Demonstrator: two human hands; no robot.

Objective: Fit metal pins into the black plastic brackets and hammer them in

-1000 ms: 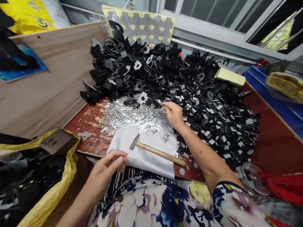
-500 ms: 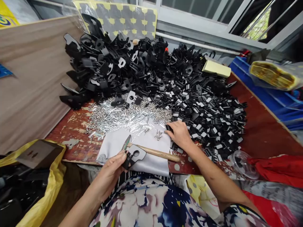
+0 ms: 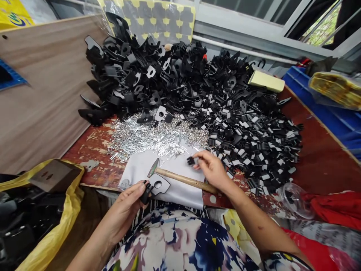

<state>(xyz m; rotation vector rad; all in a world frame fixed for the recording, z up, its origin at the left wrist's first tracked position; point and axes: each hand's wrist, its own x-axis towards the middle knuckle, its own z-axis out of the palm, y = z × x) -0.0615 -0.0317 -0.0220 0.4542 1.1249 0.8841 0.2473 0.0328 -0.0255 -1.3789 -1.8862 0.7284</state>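
My left hand [image 3: 132, 197] is closed on a black plastic part with a grey, holed face [image 3: 160, 184], held low over the front edge of a white sheet [image 3: 135, 167]. Pinched in my right hand [image 3: 211, 168] is a small black clip piece [image 3: 191, 161], above the right side of that sheet. Between the hands lies a hammer [image 3: 180, 179], its wooden handle pointing right and its metal head near my left fingers. Silvery metal pins [image 3: 158, 141] are heaped just beyond the sheet.
Large black plastic parts [image 3: 126, 75] form a pile at the back, with smaller black clip pieces [image 3: 254, 139] heaped to the right. A wooden board [image 3: 47, 82] stands at the left. A yellow bag [image 3: 70, 203] holds black parts below it. A clear plastic cup [image 3: 296, 199] lies front right.
My right hand has come away from the clip heap's edge toward me and now shows a small black clip piece. My left hand has turned the holed part slightly. The camera view has shifted.
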